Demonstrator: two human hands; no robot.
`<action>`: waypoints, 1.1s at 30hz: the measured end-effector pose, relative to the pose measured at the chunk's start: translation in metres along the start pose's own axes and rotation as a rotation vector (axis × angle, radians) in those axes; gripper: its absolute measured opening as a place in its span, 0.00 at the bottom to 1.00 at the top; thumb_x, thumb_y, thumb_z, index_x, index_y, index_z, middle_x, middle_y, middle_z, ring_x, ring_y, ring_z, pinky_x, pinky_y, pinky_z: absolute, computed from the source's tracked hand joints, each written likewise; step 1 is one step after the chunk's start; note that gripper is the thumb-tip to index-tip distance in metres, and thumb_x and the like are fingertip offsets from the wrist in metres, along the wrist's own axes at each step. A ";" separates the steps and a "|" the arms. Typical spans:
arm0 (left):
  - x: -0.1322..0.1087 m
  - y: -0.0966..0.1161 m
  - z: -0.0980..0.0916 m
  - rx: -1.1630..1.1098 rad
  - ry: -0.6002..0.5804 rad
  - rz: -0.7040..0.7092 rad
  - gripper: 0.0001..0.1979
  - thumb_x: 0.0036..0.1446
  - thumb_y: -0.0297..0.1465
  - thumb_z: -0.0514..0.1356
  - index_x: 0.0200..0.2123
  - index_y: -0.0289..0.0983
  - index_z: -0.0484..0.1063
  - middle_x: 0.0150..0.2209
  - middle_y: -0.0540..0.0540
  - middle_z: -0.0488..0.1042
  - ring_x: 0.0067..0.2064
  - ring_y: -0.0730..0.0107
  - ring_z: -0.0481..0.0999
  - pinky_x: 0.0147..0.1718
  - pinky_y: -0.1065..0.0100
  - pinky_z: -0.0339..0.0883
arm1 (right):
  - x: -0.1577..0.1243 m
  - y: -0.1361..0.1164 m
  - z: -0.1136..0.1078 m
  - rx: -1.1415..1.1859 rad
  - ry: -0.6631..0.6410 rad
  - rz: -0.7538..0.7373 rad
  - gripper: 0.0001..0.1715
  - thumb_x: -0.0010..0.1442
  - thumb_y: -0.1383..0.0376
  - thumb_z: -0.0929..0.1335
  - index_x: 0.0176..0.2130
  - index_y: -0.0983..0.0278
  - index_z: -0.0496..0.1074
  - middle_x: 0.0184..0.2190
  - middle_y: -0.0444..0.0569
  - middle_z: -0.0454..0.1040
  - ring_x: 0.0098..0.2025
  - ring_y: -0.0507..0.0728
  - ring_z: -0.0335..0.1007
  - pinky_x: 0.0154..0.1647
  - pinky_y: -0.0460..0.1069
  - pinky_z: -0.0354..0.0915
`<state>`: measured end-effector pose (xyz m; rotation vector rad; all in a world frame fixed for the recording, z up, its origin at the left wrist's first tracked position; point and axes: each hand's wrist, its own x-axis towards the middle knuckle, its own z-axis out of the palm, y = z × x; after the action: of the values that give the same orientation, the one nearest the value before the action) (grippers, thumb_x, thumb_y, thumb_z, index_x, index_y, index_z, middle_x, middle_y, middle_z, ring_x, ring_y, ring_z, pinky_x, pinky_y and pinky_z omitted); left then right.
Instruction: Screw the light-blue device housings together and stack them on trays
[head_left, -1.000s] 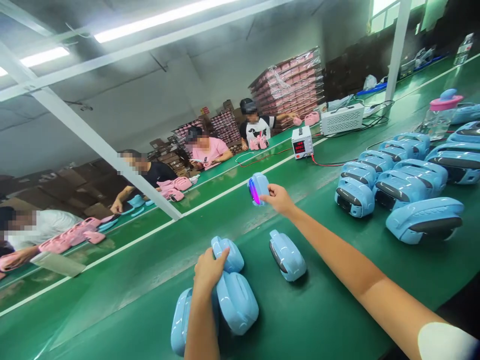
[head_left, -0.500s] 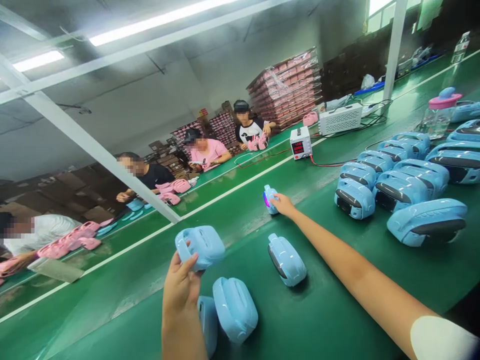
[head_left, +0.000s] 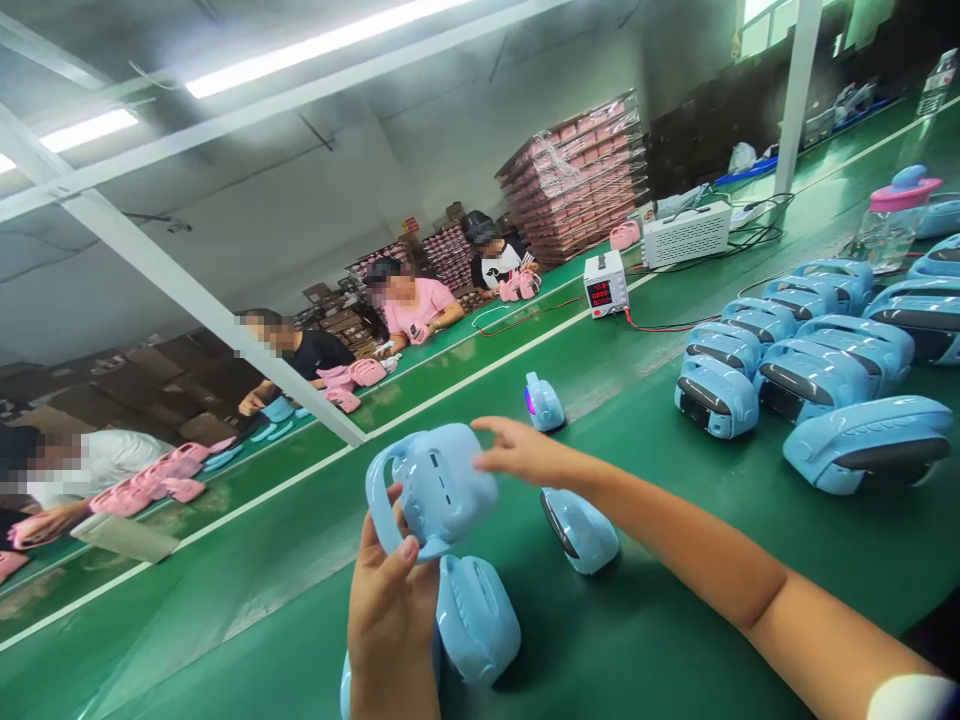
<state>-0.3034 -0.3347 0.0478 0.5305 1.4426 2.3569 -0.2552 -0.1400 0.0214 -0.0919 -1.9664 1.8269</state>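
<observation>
My left hand [head_left: 390,600] grips a light blue plastic speaker shell [head_left: 431,487] with a handle loop, held up above the green belt [head_left: 675,620]. My right hand [head_left: 517,452] hovers just right of that shell, fingers stretched out and holding nothing. Farther up the belt stands a small blue unit [head_left: 543,402] with a purple light on its face. Another blue unit [head_left: 581,530] lies under my right forearm, and one more blue shell [head_left: 477,618] lies below my left hand.
Several blue units [head_left: 795,365] are grouped at the right. A power supply with a red display [head_left: 604,285], a white box [head_left: 686,234] and cables sit farther back. A pink-lidded bottle [head_left: 892,215] stands far right. Other people work with pink parts along the left table.
My right hand set the lit unit on the belt, let go and drew back toward me. My left hand picked a blue shell off the belt and raised it.
</observation>
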 end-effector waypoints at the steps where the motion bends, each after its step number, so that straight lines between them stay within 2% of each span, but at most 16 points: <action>1: -0.001 -0.002 0.000 -0.020 -0.028 0.006 0.27 0.27 0.38 0.72 0.38 0.42 0.76 0.37 0.46 0.77 0.37 0.64 0.75 0.32 0.67 0.72 | -0.007 -0.005 0.009 0.086 -0.060 -0.035 0.37 0.47 0.58 0.72 0.54 0.65 0.62 0.29 0.42 0.69 0.31 0.52 0.66 0.32 0.46 0.64; 3: 0.001 -0.005 0.000 -0.046 -0.045 0.011 0.26 0.37 0.45 0.67 0.43 0.45 0.75 0.41 0.45 0.77 0.41 0.61 0.75 0.36 0.63 0.72 | -0.018 -0.008 0.020 0.155 -0.078 -0.055 0.40 0.43 0.58 0.75 0.53 0.65 0.62 0.37 0.46 0.71 0.38 0.54 0.67 0.38 0.48 0.65; 5: 0.004 -0.010 -0.001 -0.020 -0.040 0.021 0.24 0.46 0.42 0.64 0.49 0.50 0.71 0.45 0.48 0.75 0.46 0.61 0.74 0.40 0.62 0.72 | -0.024 -0.007 0.023 0.123 -0.033 -0.038 0.41 0.41 0.57 0.76 0.52 0.65 0.63 0.40 0.48 0.71 0.41 0.55 0.67 0.41 0.50 0.65; 6: 0.006 -0.012 -0.002 0.011 -0.056 0.020 0.25 0.47 0.39 0.64 0.51 0.52 0.69 0.48 0.49 0.74 0.48 0.62 0.73 0.43 0.63 0.71 | -0.025 -0.006 0.022 0.089 -0.010 -0.032 0.42 0.40 0.57 0.76 0.52 0.65 0.63 0.41 0.49 0.71 0.42 0.56 0.67 0.41 0.50 0.65; 8: 0.008 -0.015 -0.003 0.072 -0.122 0.004 0.29 0.45 0.33 0.67 0.52 0.53 0.67 0.52 0.50 0.71 0.51 0.60 0.71 0.47 0.62 0.68 | -0.026 -0.005 0.019 0.029 0.013 -0.035 0.42 0.39 0.56 0.77 0.51 0.64 0.64 0.42 0.49 0.70 0.43 0.57 0.66 0.42 0.51 0.65; 10: 0.007 -0.017 -0.003 0.097 -0.170 -0.023 0.32 0.43 0.33 0.68 0.53 0.54 0.66 0.55 0.50 0.68 0.54 0.57 0.69 0.51 0.59 0.65 | -0.025 -0.006 0.016 -0.002 0.000 -0.040 0.40 0.39 0.56 0.77 0.50 0.64 0.65 0.42 0.49 0.70 0.43 0.57 0.66 0.42 0.51 0.65; 14: -0.001 -0.015 0.002 0.149 -0.155 -0.042 0.37 0.43 0.36 0.68 0.57 0.56 0.60 0.57 0.51 0.66 0.54 0.57 0.69 0.54 0.56 0.61 | -0.024 -0.011 0.013 0.044 -0.096 -0.051 0.37 0.39 0.58 0.77 0.47 0.65 0.66 0.39 0.48 0.70 0.41 0.56 0.66 0.41 0.50 0.65; 16: -0.004 -0.013 0.004 0.165 -0.154 0.001 0.40 0.40 0.38 0.69 0.58 0.57 0.58 0.54 0.51 0.68 0.51 0.58 0.71 0.52 0.56 0.64 | -0.025 -0.012 0.014 0.114 -0.157 -0.051 0.36 0.39 0.58 0.77 0.46 0.66 0.66 0.37 0.47 0.70 0.40 0.56 0.66 0.40 0.50 0.66; 18: -0.006 -0.012 0.005 0.166 -0.160 0.067 0.44 0.37 0.39 0.70 0.58 0.57 0.57 0.48 0.52 0.72 0.46 0.60 0.73 0.45 0.59 0.70 | -0.028 -0.012 0.017 0.189 -0.203 -0.063 0.36 0.39 0.57 0.77 0.45 0.66 0.65 0.36 0.47 0.70 0.39 0.55 0.66 0.41 0.50 0.66; 20: -0.007 -0.011 0.005 0.166 -0.152 0.127 0.43 0.35 0.40 0.70 0.57 0.57 0.58 0.45 0.53 0.73 0.42 0.62 0.74 0.39 0.63 0.72 | -0.031 -0.012 0.022 0.248 -0.215 -0.083 0.37 0.38 0.57 0.77 0.45 0.65 0.64 0.37 0.46 0.69 0.40 0.54 0.66 0.42 0.50 0.65; 25: -0.012 -0.009 0.005 0.216 -0.070 0.210 0.36 0.37 0.39 0.69 0.53 0.51 0.64 0.49 0.52 0.69 0.45 0.64 0.71 0.40 0.67 0.70 | -0.037 -0.016 0.033 0.396 -0.193 -0.087 0.35 0.38 0.59 0.76 0.43 0.65 0.62 0.37 0.45 0.68 0.39 0.54 0.66 0.43 0.51 0.64; 30: -0.016 -0.011 0.006 0.258 -0.017 0.285 0.37 0.37 0.39 0.68 0.54 0.49 0.63 0.51 0.51 0.67 0.49 0.63 0.68 0.47 0.66 0.66 | -0.038 -0.020 0.039 0.468 -0.187 -0.089 0.33 0.37 0.61 0.75 0.42 0.64 0.63 0.33 0.42 0.65 0.36 0.51 0.62 0.36 0.47 0.61; 33: -0.014 -0.015 0.006 0.306 0.043 0.335 0.35 0.44 0.40 0.64 0.57 0.49 0.60 0.52 0.48 0.67 0.48 0.62 0.70 0.46 0.63 0.68 | -0.040 -0.020 0.042 0.347 -0.028 -0.133 0.36 0.39 0.61 0.75 0.47 0.64 0.63 0.26 0.37 0.57 0.27 0.48 0.54 0.28 0.44 0.54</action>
<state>-0.2867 -0.3298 0.0353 0.8654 1.8765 2.4124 -0.2298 -0.1951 0.0292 0.1691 -1.6020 2.0558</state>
